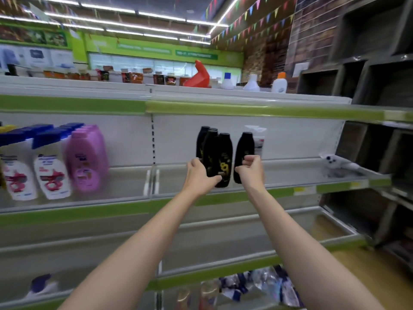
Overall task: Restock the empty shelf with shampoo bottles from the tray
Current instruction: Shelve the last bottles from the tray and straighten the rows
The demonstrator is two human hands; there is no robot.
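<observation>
Several black shampoo bottles stand upright on the white shelf (pixel 290 173) at eye level. Three of them form a cluster (pixel 214 151). My left hand (pixel 200 177) grips the front bottle of that cluster low down, thumb wrapped across its base. A separate black bottle (pixel 244 148) stands just to the right, and my right hand (pixel 251 170) curls around its lower part. A white spray bottle (pixel 259 139) stands behind the right black bottle. The tray is out of view.
White shampoo bottles with blue caps (pixel 51 166) and pink bottles (pixel 86 157) fill the shelf's left bay. A crumpled white wrapper (pixel 337 166) lies at the shelf's right end. Dark wooden cubbies (pixel 380 86) rise at right. Lower shelves (pixel 245 233) run beneath my arms.
</observation>
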